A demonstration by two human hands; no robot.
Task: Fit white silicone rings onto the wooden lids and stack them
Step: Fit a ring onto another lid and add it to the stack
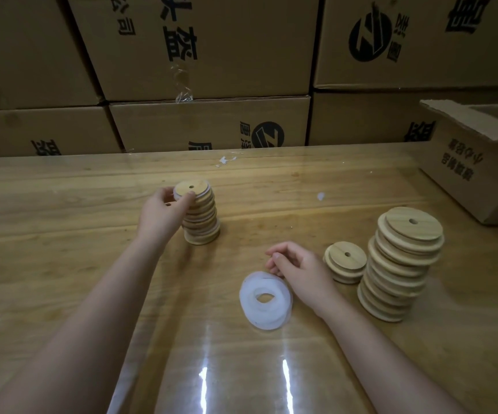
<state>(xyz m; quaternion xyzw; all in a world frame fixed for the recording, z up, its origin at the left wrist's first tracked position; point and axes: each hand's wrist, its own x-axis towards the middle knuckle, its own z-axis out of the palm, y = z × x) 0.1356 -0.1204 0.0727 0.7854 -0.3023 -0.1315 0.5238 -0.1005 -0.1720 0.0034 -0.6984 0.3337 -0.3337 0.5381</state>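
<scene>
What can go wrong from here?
1. The finished stack looks uneven; the left hand, gripping the top lid, could tip it.
2. The tall stack of lids is staggered and stands close beside the right hand; a brush of the wrist may topple it.
3. The rings lie in a loose overlapping pile; the right hand may lift two at once.

glossy wood table (62,210), matt wooden lids (403,264), cardboard boxes (212,55)
</scene>
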